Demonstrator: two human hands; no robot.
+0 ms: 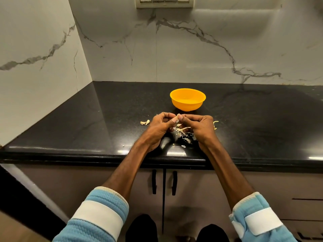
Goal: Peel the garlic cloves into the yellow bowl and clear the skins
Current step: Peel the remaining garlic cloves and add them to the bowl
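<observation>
Garlic clove (178, 114) gripped by left hand (160, 127) and right hand (201, 127) fingers (167, 116) over black countertop (104, 119).

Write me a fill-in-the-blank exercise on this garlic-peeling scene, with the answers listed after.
The bowl is ____ in colour.
Loose skins lie on the ____ countertop.
The left hand and right hand pinch one garlic clove in ____ of the bowl.
Answers: yellow; black; front.

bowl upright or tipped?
Upright: the bowl sits on its base on the counter, rim facing up.
</observation>
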